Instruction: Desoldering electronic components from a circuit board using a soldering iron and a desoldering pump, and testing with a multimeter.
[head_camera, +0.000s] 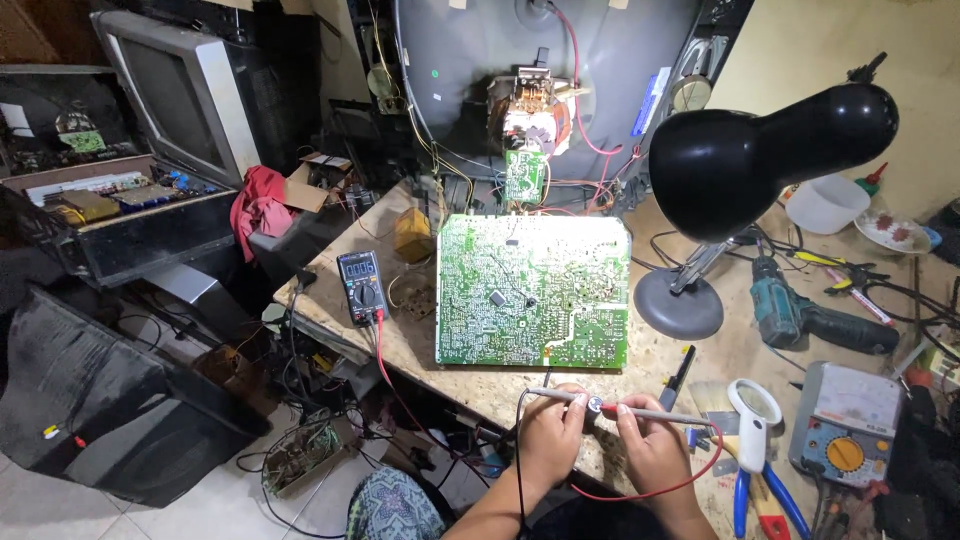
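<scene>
Both hands — left hand (548, 428), right hand (652, 440) — grip clenched on probes (600, 405), below circuit board (532, 290)

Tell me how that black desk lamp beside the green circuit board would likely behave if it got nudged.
The desk lamp looks top-heavy: a large black shade leans out from a thin arm over a small round base, so a push high up could probably tip it. Pushed at the base, it would more likely slide on the table. The glossy shade may be slippery.
</scene>
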